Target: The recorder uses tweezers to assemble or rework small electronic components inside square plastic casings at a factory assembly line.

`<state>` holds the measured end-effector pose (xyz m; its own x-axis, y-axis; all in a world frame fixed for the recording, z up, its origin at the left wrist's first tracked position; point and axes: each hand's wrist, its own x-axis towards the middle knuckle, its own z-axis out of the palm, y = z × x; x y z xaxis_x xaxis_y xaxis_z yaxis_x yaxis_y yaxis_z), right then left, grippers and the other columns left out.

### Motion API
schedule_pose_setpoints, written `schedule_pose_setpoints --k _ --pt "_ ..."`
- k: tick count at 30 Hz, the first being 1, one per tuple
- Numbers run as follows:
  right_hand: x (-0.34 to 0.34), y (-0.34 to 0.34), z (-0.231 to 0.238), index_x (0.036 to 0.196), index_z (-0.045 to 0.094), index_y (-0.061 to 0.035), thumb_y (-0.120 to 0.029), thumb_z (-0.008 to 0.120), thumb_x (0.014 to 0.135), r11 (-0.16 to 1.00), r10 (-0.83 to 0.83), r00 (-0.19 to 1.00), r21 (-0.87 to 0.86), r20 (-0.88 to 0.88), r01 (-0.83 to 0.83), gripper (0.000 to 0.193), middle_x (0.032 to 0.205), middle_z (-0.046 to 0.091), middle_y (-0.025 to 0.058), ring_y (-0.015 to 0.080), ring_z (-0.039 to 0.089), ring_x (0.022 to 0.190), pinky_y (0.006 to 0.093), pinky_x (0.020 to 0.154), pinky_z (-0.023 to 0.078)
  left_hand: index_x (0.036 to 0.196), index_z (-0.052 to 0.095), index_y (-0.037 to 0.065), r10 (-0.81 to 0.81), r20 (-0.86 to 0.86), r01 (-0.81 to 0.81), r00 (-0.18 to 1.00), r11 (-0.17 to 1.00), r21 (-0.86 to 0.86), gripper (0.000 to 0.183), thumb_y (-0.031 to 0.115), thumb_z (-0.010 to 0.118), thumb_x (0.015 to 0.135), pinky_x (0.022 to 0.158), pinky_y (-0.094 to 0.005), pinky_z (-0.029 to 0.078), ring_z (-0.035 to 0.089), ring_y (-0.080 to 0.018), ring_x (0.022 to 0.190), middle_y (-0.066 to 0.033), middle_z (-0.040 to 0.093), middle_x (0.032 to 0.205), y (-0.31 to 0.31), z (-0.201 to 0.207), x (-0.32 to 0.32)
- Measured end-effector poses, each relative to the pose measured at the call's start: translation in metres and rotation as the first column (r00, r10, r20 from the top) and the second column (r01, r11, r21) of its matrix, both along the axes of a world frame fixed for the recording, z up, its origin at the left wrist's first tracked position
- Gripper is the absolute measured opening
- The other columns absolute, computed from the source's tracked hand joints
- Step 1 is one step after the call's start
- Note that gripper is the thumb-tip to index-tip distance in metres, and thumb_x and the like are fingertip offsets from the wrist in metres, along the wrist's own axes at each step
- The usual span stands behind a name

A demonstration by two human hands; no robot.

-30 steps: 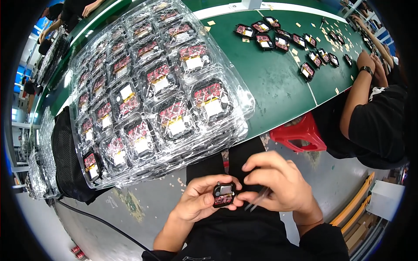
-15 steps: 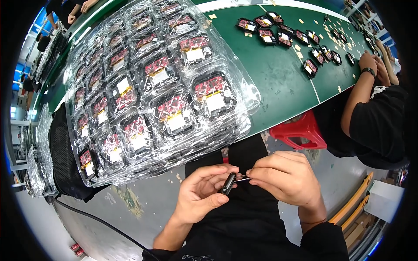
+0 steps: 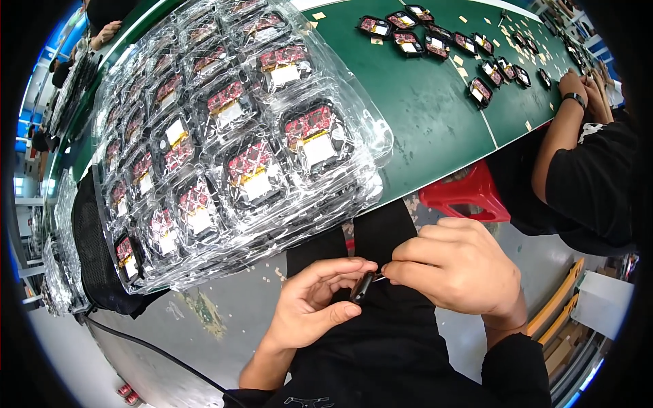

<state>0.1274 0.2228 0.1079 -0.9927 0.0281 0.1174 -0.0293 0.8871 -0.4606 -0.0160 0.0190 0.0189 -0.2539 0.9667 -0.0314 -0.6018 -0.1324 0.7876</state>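
Note:
Above my lap, my left hand [image 3: 306,306] is closed on a small black device housing [image 3: 362,290], held on edge between thumb and fingers. My right hand [image 3: 457,268] is closed in a pinch on a thin, shiny metal tool [image 3: 379,277]. Its tip meets the side of the housing that is turned to the right. Only a short length of the tool shows; the rest is hidden by my fingers, so its exact kind is unclear. The inner face of the housing cannot be seen from here.
Stacked clear plastic trays [image 3: 272,228] with similar housings, red circuit boards inside, overhang the green table [image 3: 428,102]. More housings [image 3: 408,44] and small tan pieces lie at the far right. A co-worker's arm [image 3: 558,143] and a red stool [image 3: 469,194] are on the right.
My right hand has turned and shifted slightly right, its knuckles higher, and less of the tool shows. The housing has tilted a little in my left hand. The whole view has shifted slightly.

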Motion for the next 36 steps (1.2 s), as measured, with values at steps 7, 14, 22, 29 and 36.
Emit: schedule_pose_setpoints --k 7,14,22,29,36 --pt "-0.004 0.006 -0.015 0.091 0.069 -0.0090 -0.017 0.073 0.078 0.978 0.089 0.996 -0.191 0.011 -0.085 0.015 0.089 0.066 0.0020 0.0212 0.067 0.080 0.0357 0.068 0.054 0.141 0.048 -0.005 -0.019 0.036 0.020 0.999 1.000 -0.016 0.059 -0.001 0.075 0.089 0.105 -0.0395 0.048 0.060 -0.0255 0.124 -0.0240 0.058 0.139 -0.002 -0.001 0.000" --pt "-0.002 0.007 -0.032 0.099 0.072 -0.0100 -0.018 0.077 0.086 0.898 0.003 1.000 -0.440 -0.017 -0.010 0.015 0.089 0.067 0.0061 0.0258 0.068 0.081 0.0376 0.067 0.055 0.141 0.047 -0.004 0.010 0.140 -0.009 0.990 1.000 -0.011 0.060 0.001 0.076 0.089 0.107 -0.0433 0.049 0.060 -0.0289 0.125 -0.0229 0.056 0.140 -0.001 0.000 0.000" --pt "0.005 -0.011 -0.031 0.097 0.072 -0.0064 -0.010 0.081 0.080 0.901 -0.263 0.960 -0.382 -0.100 0.207 0.019 0.090 0.068 0.0063 0.0256 0.068 0.075 0.0360 0.064 0.055 0.137 0.049 -0.001 0.229 0.130 -0.211 0.965 0.967 -0.141 0.064 0.009 0.083 0.084 0.096 -0.0505 0.059 0.063 -0.0365 0.119 -0.0206 0.054 0.133 0.004 0.006 0.012" --pt "0.008 -0.019 -0.039 0.095 0.072 -0.0056 -0.008 0.082 0.078 0.900 -0.280 0.953 -0.377 -0.117 0.219 0.020 0.088 0.068 0.0062 0.0248 0.068 0.075 0.0352 0.063 0.055 0.137 0.048 -0.001 0.225 0.116 -0.209 0.967 0.968 -0.135 0.065 0.006 0.083 0.083 0.097 -0.0508 0.059 0.063 -0.0373 0.120 -0.0198 0.054 0.134 0.003 0.001 0.017" --pt "0.007 -0.022 -0.041 0.094 0.071 -0.0042 -0.006 0.082 0.076 0.901 -0.313 0.940 -0.356 -0.138 0.247 0.021 0.088 0.068 0.0073 0.0263 0.068 0.076 0.0357 0.064 0.055 0.137 0.046 -0.002 0.184 0.128 -0.181 0.975 0.983 -0.029 0.056 -0.004 0.074 0.089 0.107 -0.0446 0.051 0.055 -0.0398 0.132 -0.0166 0.051 0.138 0.003 -0.003 0.018"
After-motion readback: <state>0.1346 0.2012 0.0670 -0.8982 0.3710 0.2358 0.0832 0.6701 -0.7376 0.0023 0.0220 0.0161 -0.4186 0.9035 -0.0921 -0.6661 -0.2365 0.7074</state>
